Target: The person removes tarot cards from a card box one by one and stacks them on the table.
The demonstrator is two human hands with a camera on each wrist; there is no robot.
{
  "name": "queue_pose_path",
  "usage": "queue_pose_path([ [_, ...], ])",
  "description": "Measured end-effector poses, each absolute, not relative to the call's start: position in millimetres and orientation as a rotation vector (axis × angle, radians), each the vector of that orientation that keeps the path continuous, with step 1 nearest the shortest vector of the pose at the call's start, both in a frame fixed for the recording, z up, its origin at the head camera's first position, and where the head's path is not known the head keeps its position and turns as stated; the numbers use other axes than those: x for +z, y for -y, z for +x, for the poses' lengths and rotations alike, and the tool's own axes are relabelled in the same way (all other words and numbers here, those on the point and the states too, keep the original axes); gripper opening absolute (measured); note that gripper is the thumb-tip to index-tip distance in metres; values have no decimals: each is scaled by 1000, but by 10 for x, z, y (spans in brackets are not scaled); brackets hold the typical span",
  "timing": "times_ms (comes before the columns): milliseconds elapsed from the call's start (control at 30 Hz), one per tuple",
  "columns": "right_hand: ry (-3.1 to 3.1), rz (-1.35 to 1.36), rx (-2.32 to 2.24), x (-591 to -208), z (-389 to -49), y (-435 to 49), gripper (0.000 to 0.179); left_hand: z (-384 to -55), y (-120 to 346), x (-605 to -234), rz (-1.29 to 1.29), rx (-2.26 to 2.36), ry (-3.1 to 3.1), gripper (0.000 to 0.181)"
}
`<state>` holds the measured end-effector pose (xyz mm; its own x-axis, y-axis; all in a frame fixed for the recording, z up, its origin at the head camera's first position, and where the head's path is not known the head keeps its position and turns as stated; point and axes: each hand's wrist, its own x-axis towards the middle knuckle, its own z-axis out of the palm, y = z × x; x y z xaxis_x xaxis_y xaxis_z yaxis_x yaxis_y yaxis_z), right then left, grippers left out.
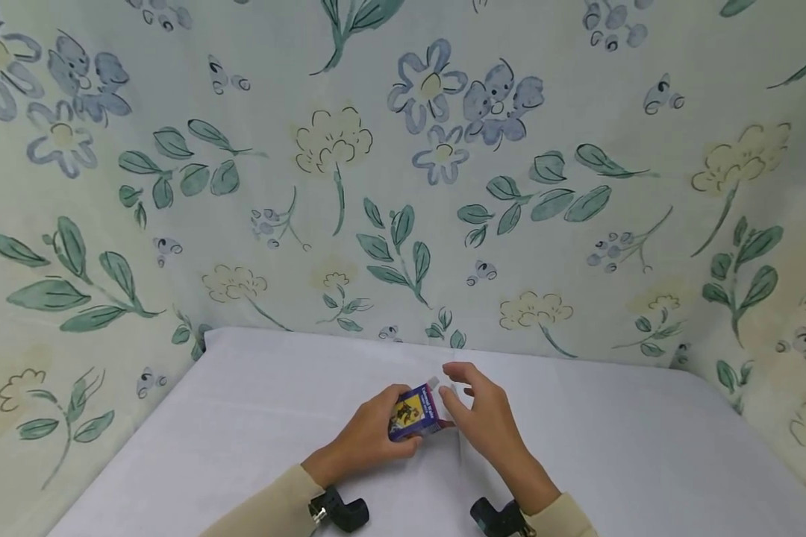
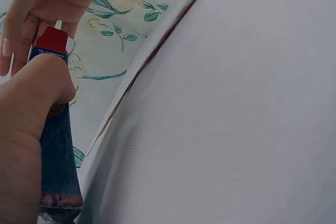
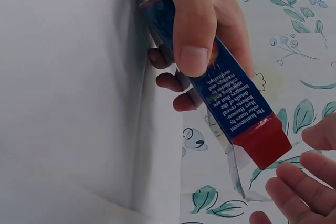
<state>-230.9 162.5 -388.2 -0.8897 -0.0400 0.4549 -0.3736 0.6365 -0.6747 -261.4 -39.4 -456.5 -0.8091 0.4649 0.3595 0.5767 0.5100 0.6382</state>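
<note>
My left hand (image 1: 372,429) grips a small blue card box (image 1: 413,412) with a yellow picture on its front, over the white-covered table. In the right wrist view the left thumb (image 3: 194,40) presses on the narrow side, which carries white print. The box end with a red flap (image 3: 265,142) points toward my right hand (image 1: 486,418). A thin pale flap (image 3: 236,174) sticks out beside it. The right hand hovers at that end, its thumb and fingers apart and loosely bent, holding nothing. In the left wrist view, the box's lower end (image 2: 62,203) shows below the left thumb.
A white cloth (image 1: 611,440) covers the table. Behind it and at both sides hangs a floral curtain (image 1: 403,179) with blue flowers and green leaves. Each wrist wears a black camera (image 1: 345,513), over beige sleeves (image 1: 269,507).
</note>
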Motion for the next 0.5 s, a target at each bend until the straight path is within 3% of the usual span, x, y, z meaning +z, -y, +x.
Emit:
queue_pose_path([
  [500,2405,360,1112,-3950,-2222,-1660,23,-2585,382,-4599,-926,-1072,2581,83],
])
